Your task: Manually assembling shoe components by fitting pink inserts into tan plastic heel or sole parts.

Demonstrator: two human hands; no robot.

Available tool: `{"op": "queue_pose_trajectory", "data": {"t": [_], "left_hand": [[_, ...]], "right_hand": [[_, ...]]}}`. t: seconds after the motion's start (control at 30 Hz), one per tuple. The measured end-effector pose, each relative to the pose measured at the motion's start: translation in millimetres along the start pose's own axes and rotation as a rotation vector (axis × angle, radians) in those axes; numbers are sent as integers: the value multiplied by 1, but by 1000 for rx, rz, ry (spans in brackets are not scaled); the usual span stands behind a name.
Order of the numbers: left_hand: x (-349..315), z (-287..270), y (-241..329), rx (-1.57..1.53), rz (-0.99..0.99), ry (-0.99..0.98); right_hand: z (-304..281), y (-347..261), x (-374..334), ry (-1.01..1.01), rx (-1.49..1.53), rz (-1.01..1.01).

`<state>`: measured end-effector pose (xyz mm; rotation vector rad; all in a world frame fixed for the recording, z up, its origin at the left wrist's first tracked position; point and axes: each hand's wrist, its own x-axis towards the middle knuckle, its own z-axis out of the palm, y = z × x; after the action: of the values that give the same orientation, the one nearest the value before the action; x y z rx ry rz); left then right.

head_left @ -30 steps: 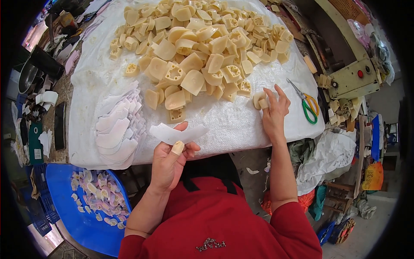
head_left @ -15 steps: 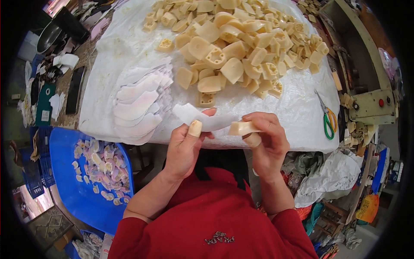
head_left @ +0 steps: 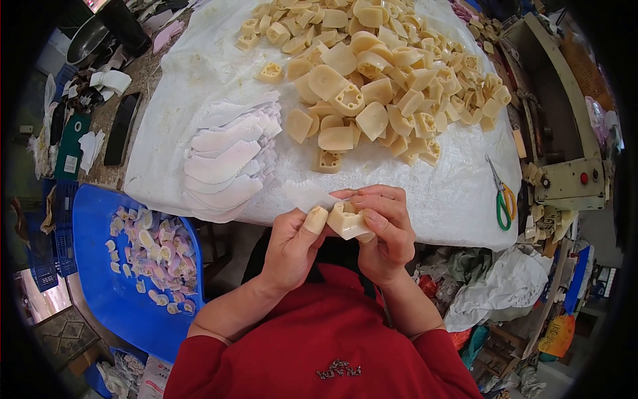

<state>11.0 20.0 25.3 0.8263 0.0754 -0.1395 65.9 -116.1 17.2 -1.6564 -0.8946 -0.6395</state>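
Close to the near table edge, my left hand (head_left: 289,249) pinches a thin white cover piece (head_left: 307,194), its thumb wrapped in a tan covering. My right hand (head_left: 387,236) grips a cream plastic shoe heel (head_left: 347,225), and its pitted end shows. The cover piece meets the far side of the heel; fingers hide how much of it lies against the surface. Just beyond my hands lies a single loose heel (head_left: 327,161), in front of a large pile of cream heels (head_left: 375,90). A fanned stack of white cover pieces (head_left: 226,159) lies to the left.
At lower left, a blue bin (head_left: 126,312) holds several pinkish-white covered heels. Green-and-orange scissors (head_left: 504,203) lie at the table's right side. A black phone (head_left: 122,130) rests at the left, and a beige machine (head_left: 571,179) with a red button stands at the right.
My hands have come together. The heel has moved left and turned, bringing it against the cover piece, which was stretched out beside it before. The view has shifted slightly.
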Motion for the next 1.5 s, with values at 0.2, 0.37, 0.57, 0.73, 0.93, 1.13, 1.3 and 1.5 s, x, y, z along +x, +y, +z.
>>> {"op": "queue_pose_trajectory", "data": {"t": [0.2, 0.37, 0.57, 0.73, 0.93, 1.13, 1.3, 1.5], "left_hand": [[-5, -1, -5, 128, 19, 47], [1, -3, -4, 463, 261, -15], [1, -6, 19, 694, 273, 156], [2, -10, 17, 845, 316, 156], [6, -7, 6, 1107, 619, 101], [2, -1, 7, 1155, 584, 81], [5, -23, -6, 729, 388, 13], [10, -8, 1, 820, 440, -8]], "right_hand": [[-1, 1, 2, -13, -55, -24], [-5, 4, 2, -55, -243, -56], [-12, 4, 1, -76, -323, -57], [-21, -14, 18, -279, -517, -11], [-23, -19, 16, -469, -534, 110], [-21, -5, 6, -389, -433, 159], [-25, -3, 2, -300, -63, 335], [-32, -3, 0, -341, 170, 452]]}}
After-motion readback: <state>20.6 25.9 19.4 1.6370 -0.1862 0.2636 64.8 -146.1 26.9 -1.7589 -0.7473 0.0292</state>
